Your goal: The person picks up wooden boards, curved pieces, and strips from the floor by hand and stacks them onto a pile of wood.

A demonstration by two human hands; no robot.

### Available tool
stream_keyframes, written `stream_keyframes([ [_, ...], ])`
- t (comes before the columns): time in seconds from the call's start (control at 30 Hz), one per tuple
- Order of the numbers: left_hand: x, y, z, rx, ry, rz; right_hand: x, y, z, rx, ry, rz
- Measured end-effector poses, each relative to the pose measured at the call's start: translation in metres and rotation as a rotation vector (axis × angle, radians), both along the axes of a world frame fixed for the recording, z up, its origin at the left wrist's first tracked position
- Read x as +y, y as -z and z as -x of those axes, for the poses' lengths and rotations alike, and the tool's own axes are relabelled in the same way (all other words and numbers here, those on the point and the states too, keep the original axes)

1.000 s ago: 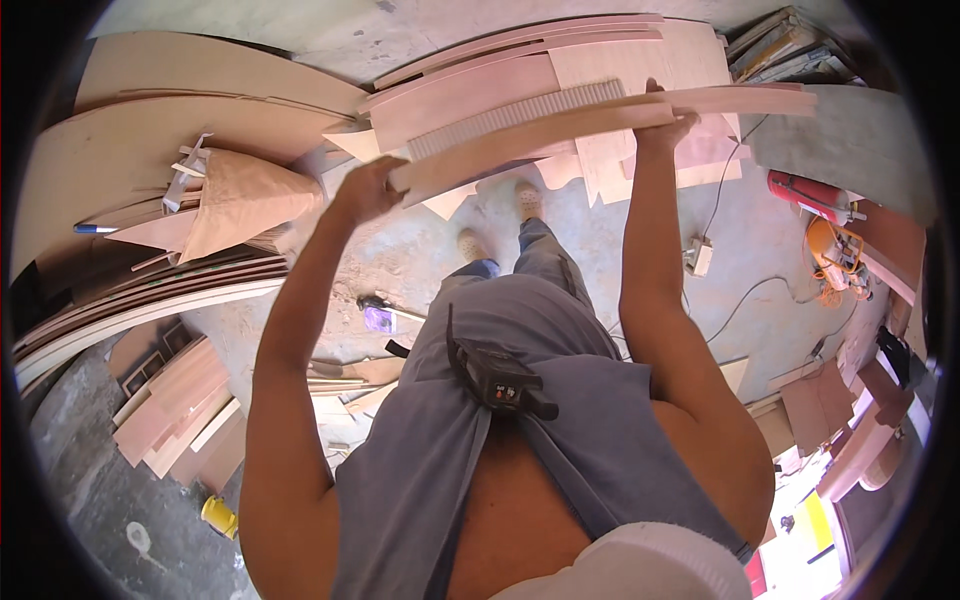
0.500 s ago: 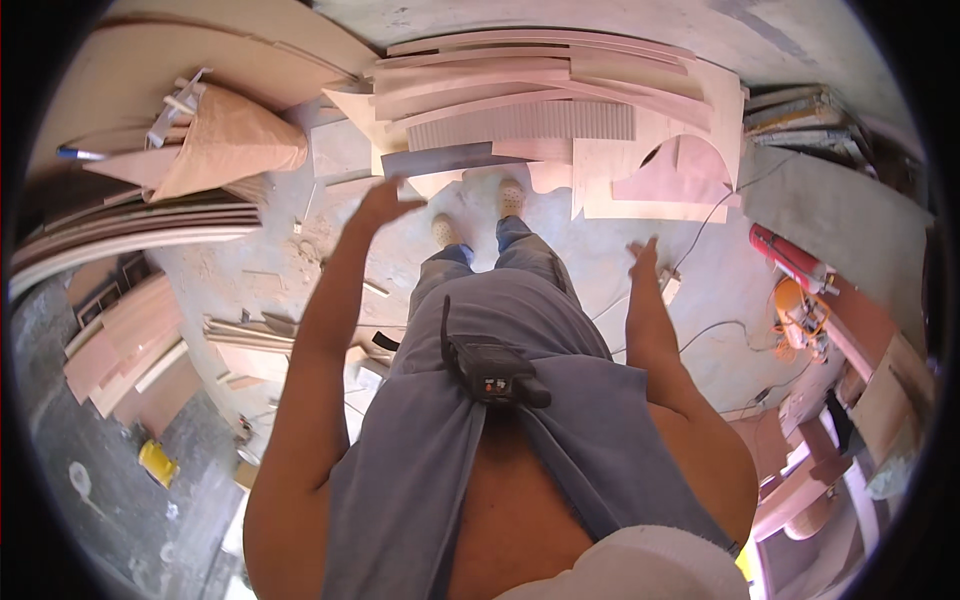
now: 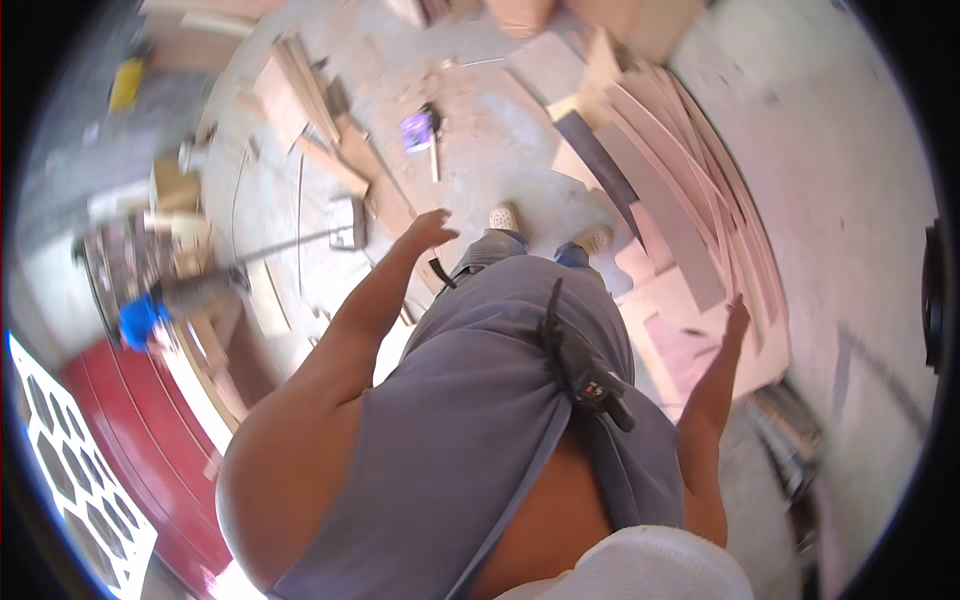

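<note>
Floor space (image 3: 490,165), left hand (image 3: 429,230) above, right hand (image 3: 736,318) near board edges (image 3: 712,190)

Board stack (image 3: 690,180) lies on the floor (image 3: 490,110), right of my shoes (image 3: 503,216), along the wall (image 3: 840,230). My right hand (image 3: 737,318) is over its near end, contact unclear. Wood scraps (image 3: 370,160) ahead-left. Dustpan (image 3: 347,222) left of my left hand (image 3: 430,230); co-worker (image 3: 145,322) farther left.
</note>
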State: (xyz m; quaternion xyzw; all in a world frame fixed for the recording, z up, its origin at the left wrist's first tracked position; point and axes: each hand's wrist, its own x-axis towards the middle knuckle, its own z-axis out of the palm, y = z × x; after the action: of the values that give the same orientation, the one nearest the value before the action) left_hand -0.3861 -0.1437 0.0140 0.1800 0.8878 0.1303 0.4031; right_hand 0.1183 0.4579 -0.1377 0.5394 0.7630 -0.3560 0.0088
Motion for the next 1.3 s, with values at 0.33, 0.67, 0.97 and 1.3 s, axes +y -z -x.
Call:
stream_keyframes([
  [0.33,-0.08,0.012,-0.02,-0.166,-0.546,-0.204,-0.029,-0.094,0.23,-0.282,-0.424,-0.145],
  [0.67,-0.316,0.085,-0.07,-0.05,-1.269,-0.081,-0.245,-0.066,0.373,-0.392,-1.361,-0.097],
  [0.97,-0.329,0.075,-0.066,-0.09,-1.596,-0.143,-0.314,-0.111,0.567,-0.357,-1.33,0.038],
  [1.3,-0.283,0.024,-0.004,-0.274,-1.611,-0.147,-0.367,-0.072,0.791,-0.192,-0.961,0.249],
])
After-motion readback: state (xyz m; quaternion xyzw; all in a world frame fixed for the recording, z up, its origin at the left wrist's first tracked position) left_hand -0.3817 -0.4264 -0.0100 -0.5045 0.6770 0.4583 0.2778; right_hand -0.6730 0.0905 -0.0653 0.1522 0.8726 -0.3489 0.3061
